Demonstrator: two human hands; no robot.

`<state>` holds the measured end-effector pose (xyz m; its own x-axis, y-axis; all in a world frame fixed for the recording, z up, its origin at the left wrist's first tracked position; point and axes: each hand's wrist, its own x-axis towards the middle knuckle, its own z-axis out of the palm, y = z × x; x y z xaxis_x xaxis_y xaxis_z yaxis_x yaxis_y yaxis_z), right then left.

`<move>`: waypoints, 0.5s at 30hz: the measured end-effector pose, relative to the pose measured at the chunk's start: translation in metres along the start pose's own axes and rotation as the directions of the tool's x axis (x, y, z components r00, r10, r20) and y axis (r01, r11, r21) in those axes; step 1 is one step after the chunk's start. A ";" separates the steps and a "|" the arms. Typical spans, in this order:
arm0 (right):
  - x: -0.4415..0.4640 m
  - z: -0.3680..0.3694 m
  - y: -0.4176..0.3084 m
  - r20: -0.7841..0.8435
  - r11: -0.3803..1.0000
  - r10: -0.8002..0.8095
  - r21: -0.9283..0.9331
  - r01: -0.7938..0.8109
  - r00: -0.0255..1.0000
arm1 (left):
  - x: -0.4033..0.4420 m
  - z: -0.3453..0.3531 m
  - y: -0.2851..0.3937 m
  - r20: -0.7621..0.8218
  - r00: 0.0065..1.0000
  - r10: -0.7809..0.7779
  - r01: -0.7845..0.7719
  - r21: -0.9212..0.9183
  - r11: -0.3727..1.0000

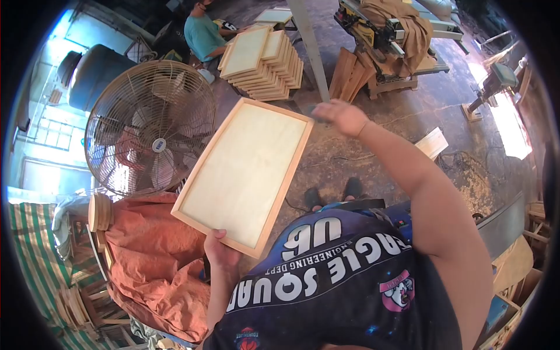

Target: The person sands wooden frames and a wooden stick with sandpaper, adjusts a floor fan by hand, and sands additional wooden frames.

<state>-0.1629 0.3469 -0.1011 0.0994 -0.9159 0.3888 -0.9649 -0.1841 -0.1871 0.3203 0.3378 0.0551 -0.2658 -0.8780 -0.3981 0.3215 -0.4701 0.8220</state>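
A rectangular wooden tray (239,163) with a pale flat base and a raised, light-brown rim is tilted in front of me. My left hand (223,252) grips its near edge, the thumb lying over the rim and the other fingers hidden underneath. At the far right corner of the tray is my right hand (344,118), its fingers bent toward the rim and slightly blurred. A dark greyish patch shows under those fingertips, too unclear to name.
A large fan (153,128) stands left of the tray, above an orange-red cloth (154,262). Stacked wooden trays (262,61) rise beyond, with a person (204,32) beside them. A post (311,49), leaning boards (350,76) and a cloth-draped machine (402,38) are further back.
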 end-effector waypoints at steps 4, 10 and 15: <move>-0.026 -0.008 0.012 -0.033 0.868 0.481 0.157 -0.470 0.876 | 0.014 -0.023 0.008 0.020 0.999 -0.042 0.042 -0.028 0.999; 0.011 -0.018 -0.062 0.604 -0.556 0.657 0.792 -0.251 0.452 | 0.035 -0.031 -0.031 0.323 0.944 0.071 -0.132 0.172 0.976; 0.062 0.004 -0.042 0.418 -0.424 0.904 0.858 0.289 0.086 | 0.049 0.016 -0.067 0.421 0.905 0.056 -0.211 0.333 0.919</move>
<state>-0.1158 0.2967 -0.0725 -0.7625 -0.3943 -0.5130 0.6466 -0.4928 -0.5823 0.2709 0.3279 -0.0133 -0.6053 -0.7830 -0.1432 0.0487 -0.2161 0.9752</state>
